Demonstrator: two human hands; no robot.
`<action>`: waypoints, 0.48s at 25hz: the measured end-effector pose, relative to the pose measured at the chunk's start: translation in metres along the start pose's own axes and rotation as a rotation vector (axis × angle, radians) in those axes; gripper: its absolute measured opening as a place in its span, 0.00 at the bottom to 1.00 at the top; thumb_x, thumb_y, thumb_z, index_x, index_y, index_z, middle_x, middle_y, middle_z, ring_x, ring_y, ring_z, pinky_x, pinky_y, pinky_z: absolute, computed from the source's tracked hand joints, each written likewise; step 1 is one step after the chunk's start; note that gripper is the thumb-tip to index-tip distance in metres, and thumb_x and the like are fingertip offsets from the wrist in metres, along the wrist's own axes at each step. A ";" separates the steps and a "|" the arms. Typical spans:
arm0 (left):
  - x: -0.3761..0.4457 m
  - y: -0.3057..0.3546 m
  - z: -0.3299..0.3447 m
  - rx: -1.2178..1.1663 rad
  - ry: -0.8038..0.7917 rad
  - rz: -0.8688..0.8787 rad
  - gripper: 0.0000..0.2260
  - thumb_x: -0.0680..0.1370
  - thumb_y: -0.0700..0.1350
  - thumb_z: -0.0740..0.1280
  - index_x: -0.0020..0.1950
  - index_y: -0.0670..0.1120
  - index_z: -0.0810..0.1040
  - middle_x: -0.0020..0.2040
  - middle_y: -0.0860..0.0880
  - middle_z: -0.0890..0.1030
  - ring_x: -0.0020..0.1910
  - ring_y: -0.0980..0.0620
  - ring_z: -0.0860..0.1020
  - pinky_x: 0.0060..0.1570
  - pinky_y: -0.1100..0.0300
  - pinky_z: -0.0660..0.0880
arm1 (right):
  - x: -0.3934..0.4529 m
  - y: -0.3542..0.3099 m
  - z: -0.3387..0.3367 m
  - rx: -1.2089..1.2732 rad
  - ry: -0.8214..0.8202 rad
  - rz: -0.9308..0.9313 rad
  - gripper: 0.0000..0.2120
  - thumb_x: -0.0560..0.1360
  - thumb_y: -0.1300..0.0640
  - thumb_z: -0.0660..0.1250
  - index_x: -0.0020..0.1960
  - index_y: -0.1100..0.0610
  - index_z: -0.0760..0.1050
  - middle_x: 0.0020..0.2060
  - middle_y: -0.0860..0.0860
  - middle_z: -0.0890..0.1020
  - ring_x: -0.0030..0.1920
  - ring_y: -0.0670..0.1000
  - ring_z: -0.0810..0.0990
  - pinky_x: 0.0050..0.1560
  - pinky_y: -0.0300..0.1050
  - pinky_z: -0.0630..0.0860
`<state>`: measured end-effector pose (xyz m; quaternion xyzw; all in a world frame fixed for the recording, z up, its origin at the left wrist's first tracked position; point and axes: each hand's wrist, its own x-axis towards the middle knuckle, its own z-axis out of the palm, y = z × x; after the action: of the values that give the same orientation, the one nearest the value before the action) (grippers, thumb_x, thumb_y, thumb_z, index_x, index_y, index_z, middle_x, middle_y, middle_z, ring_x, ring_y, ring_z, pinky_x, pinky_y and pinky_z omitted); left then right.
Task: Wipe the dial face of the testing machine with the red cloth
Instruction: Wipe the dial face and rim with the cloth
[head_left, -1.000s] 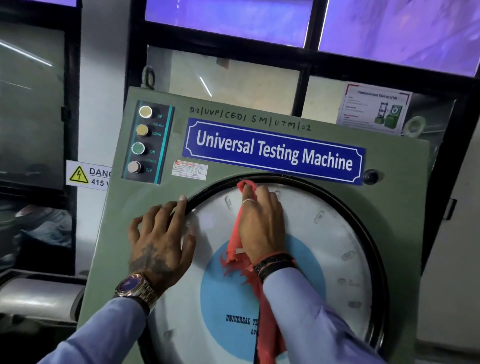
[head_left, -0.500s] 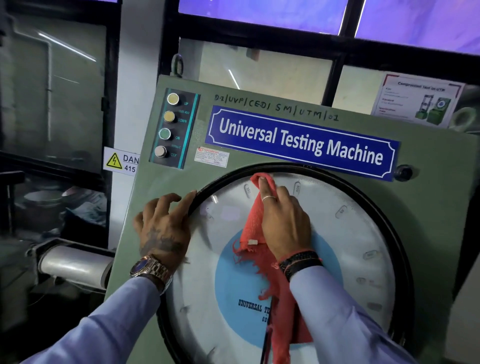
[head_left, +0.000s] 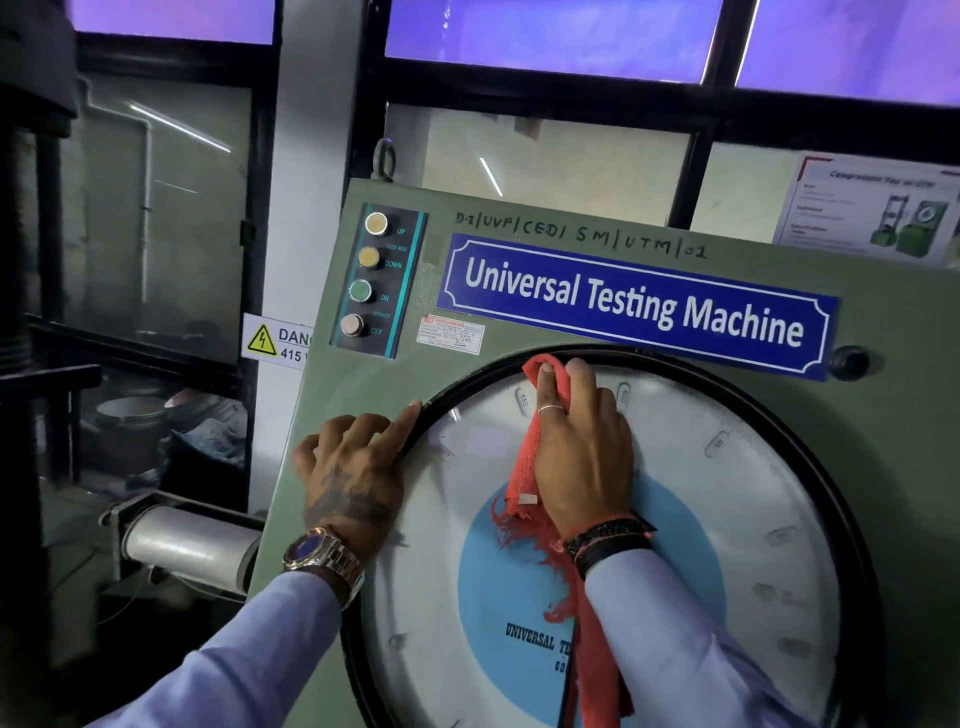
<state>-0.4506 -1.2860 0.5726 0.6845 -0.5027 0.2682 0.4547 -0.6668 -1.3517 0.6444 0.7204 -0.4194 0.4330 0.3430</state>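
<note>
The round white dial face (head_left: 727, 519) with a blue centre fills the lower right, ringed by a black rim on the green testing machine (head_left: 883, 426). My right hand (head_left: 582, 452) presses the red cloth (head_left: 527, 457) flat against the upper part of the dial, just under the rim. The cloth's frayed tail hangs down under my wrist and sleeve. My left hand (head_left: 353, 467) rests on the green panel at the dial's left edge, index finger lying along the black rim, holding nothing.
A button panel (head_left: 371, 275) marked UP, DOWN, ON, OFF sits above my left hand. A blue nameplate (head_left: 634, 306) runs above the dial. A danger sign (head_left: 275, 340), a grey cylinder (head_left: 192, 545) and dark clutter lie to the left.
The view has swung left and closer, so the machine sits further right in frame. My right hand with the cloth has stayed near the dial's top; the left hand stays on the rim.
</note>
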 end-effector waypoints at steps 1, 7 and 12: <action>0.000 -0.001 0.000 0.010 0.008 0.024 0.27 0.77 0.43 0.67 0.74 0.61 0.81 0.54 0.52 0.86 0.59 0.39 0.80 0.60 0.45 0.63 | -0.001 0.002 0.002 0.012 0.051 -0.028 0.22 0.79 0.69 0.68 0.73 0.65 0.77 0.66 0.63 0.81 0.50 0.65 0.81 0.48 0.58 0.80; 0.002 -0.003 0.000 -0.006 0.070 0.114 0.26 0.74 0.40 0.70 0.71 0.55 0.85 0.50 0.50 0.86 0.54 0.37 0.83 0.59 0.40 0.70 | 0.005 0.002 0.007 0.113 0.158 -0.031 0.21 0.82 0.68 0.59 0.74 0.63 0.76 0.58 0.63 0.84 0.50 0.64 0.82 0.51 0.58 0.82; 0.002 -0.005 -0.006 -0.051 0.058 0.134 0.26 0.74 0.40 0.69 0.72 0.53 0.84 0.51 0.47 0.86 0.54 0.36 0.83 0.60 0.37 0.72 | 0.011 -0.014 -0.004 0.580 -0.024 0.323 0.05 0.87 0.48 0.56 0.61 0.42 0.68 0.54 0.57 0.84 0.55 0.66 0.82 0.54 0.60 0.80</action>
<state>-0.4442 -1.2811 0.5754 0.6294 -0.5409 0.3049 0.4672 -0.6525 -1.3452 0.6539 0.7172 -0.3916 0.5746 0.0454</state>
